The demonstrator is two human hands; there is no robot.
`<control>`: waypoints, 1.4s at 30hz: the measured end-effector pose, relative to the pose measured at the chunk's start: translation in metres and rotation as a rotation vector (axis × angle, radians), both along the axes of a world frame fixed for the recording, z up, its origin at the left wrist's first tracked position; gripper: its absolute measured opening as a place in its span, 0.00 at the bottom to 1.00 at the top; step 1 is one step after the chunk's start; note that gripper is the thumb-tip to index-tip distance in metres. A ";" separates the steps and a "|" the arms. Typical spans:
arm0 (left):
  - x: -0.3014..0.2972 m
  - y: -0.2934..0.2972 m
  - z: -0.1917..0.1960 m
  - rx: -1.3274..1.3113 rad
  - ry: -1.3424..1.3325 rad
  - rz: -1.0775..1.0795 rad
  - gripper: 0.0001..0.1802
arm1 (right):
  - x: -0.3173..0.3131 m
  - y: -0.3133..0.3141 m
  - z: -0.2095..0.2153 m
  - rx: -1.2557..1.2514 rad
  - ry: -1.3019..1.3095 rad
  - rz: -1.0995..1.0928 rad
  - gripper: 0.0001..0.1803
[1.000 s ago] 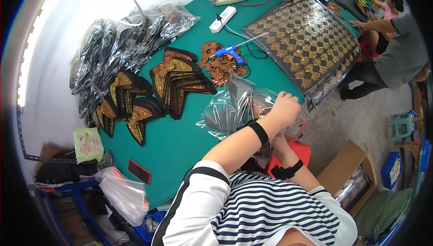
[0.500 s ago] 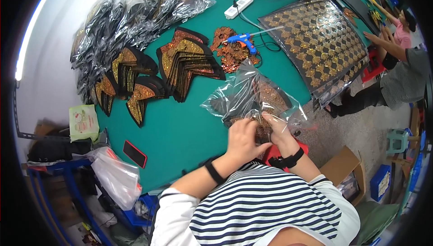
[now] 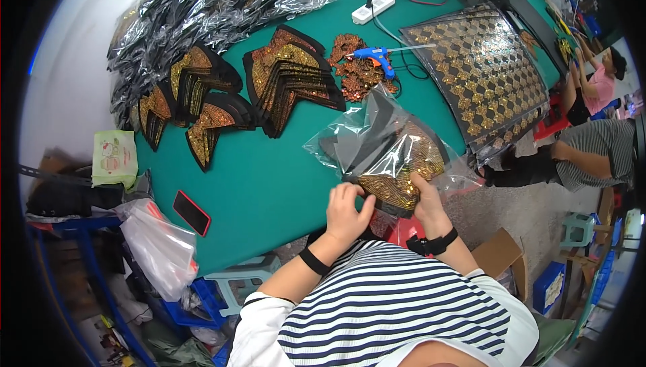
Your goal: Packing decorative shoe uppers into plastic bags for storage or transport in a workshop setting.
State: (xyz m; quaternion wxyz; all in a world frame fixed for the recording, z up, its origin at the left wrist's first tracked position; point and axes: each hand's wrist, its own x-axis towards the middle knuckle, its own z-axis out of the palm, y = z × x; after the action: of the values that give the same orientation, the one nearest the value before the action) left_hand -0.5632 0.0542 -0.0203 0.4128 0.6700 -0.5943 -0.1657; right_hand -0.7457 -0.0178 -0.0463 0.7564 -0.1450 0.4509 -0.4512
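A clear plastic bag [image 3: 336, 143] with a stack of black, gold-sequined shaped pieces [image 3: 402, 170] inside is between my hands, over the table's near edge. My right hand [image 3: 431, 205] grips the stack's right side through the film, thumb on top. At the lower left corner, my left hand [image 3: 346, 213] has its bent fingers and thumb closed on the bag's edge. Beyond the bag lie a blue glue gun [image 3: 372, 57] and a pile of coppery sequined pieces [image 3: 356, 84]. More stacks of black and gold shaped pieces [image 3: 286, 74] stand to the left.
Filled plastic bags [image 3: 202, 14] heap up at the back left. Sheets of gold motifs [image 3: 484, 71] cover the right side of the green table [image 3: 269, 185]. A phone [image 3: 192, 213] lies near the left edge, a power strip [image 3: 373, 8] at the back. People work at the right.
The bagged stack has turned and flattened, so more gold sequins face up. My left hand has shifted from over the stack to its lower left edge; my right hand still holds on.
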 end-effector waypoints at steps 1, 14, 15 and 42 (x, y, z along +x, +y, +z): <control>0.005 -0.007 0.000 -0.045 -0.025 -0.005 0.10 | -0.008 0.001 -0.007 0.008 -0.054 -0.027 0.19; 0.011 -0.136 -0.033 0.218 -0.377 -0.435 0.23 | -0.044 0.000 -0.018 -0.201 -0.159 0.123 0.31; 0.010 -0.136 -0.033 0.309 -0.412 -0.457 0.25 | -0.045 -0.003 -0.017 -0.198 -0.152 0.141 0.32; -0.016 -0.143 0.022 0.224 -0.050 -0.265 0.11 | -0.026 -0.012 -0.009 -0.014 -0.170 0.101 0.23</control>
State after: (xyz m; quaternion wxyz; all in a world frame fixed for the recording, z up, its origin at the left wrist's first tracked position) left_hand -0.5794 -0.0892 0.0018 0.2951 0.6315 -0.6652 -0.2675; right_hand -0.7713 -0.0294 -0.0549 0.8126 -0.1343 0.3741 -0.4262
